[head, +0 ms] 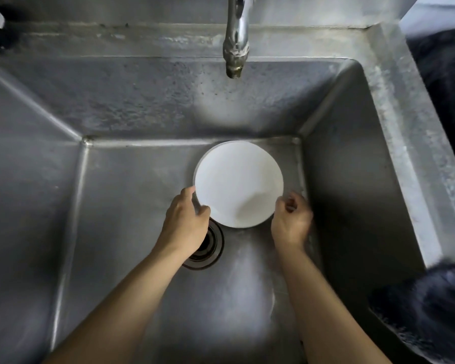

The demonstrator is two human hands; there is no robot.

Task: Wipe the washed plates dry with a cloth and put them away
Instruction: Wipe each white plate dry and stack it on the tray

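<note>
Reaching down into the steel sink (132, 101), the left hand (185, 223) curls its fingers around the left edge of a white plate (238, 183), while the right hand (290, 219) pinches the right edge. The plate sits low in the sink, just beyond the drain (210, 245), below the tap (235, 38). A dark cloth (428, 306) lies on the right rim.

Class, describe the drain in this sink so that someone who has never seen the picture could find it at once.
Start at the steel sink with the tap above its far wall. On its floor lies a white plate, held at its edge by both hands. The drain is the dark ringed hole just below the plate's near-left edge, partly hidden by the left hand, the only dark round thing there.
</note>
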